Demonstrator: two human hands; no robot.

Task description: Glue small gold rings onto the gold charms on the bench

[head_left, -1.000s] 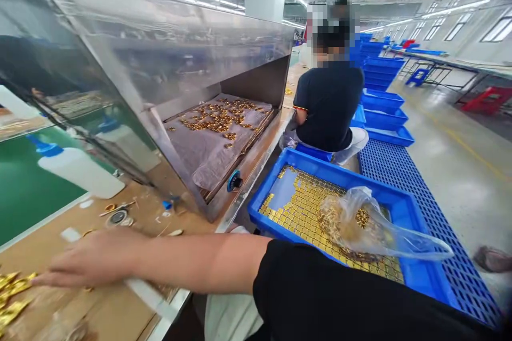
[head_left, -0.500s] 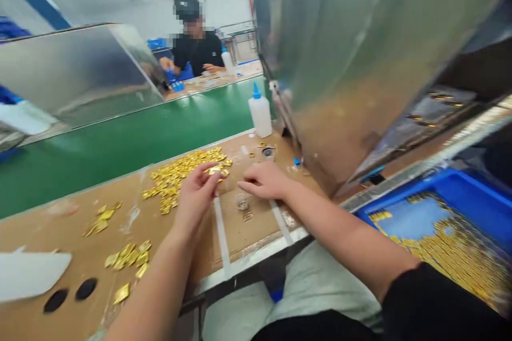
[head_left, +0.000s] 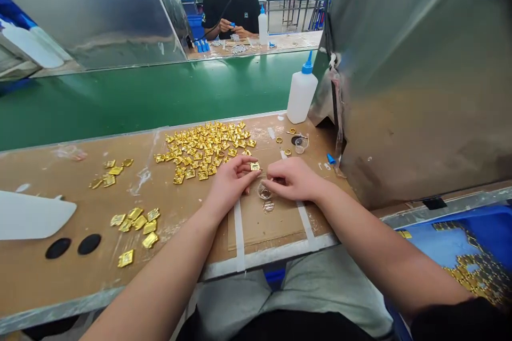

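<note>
My left hand [head_left: 230,178] pinches a small square gold metal piece [head_left: 255,166] between thumb and fingertips. Just to its right, my right hand [head_left: 296,177] has its fingers curled together over a small clear round cup [head_left: 263,193]; whatever they hold is hidden. Small clear bits [head_left: 268,206] lie on the cardboard in front of the cup. Beyond my left hand spreads a big pile of similar gold pieces [head_left: 204,144].
A white squeeze bottle [head_left: 302,97] with a blue nozzle stands by the metal panel [head_left: 420,117] at right. Smaller gold groups [head_left: 138,220] and black discs [head_left: 88,244] lie left. A blue tray [head_left: 490,229] holds gold parts. Across the green belt [head_left: 160,90] sits a co-worker [head_left: 231,5].
My view has swung right and down, so the bench sits differently in the picture. My two hands are closer together, the right now over the clear cup. The co-worker's hands have come together.
</note>
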